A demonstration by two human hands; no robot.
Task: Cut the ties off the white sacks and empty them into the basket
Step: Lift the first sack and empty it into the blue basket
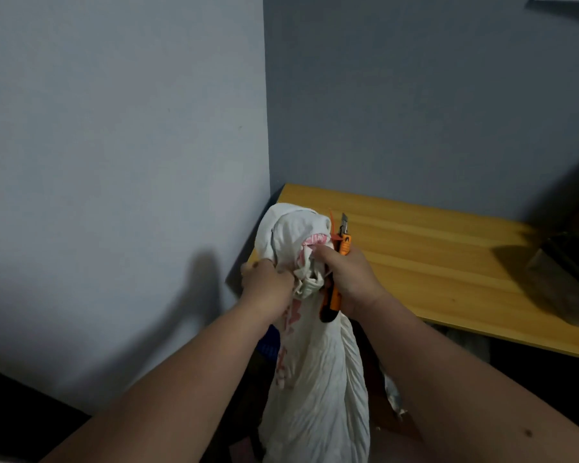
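Your left hand (268, 282) bunches the white sack (315, 379) neck while your right hand (351, 279) grips the orange knife (336, 272), blade up, just right of the orange tie (333, 228), so I'd cut leftward.

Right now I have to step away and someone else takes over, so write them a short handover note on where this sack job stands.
Left hand: grips the bunched neck of the white sack.
Right hand: holds the orange utility knife, blade out and pointing up, and also pinches the sack cloth.
The sack hangs upright between both hands, beside the wooden table.
An orange tie sticks up at the neck; whether it is cut through cannot be told.
A blue edge behind the left forearm may be the basket.
Left: open the sack and empty it.
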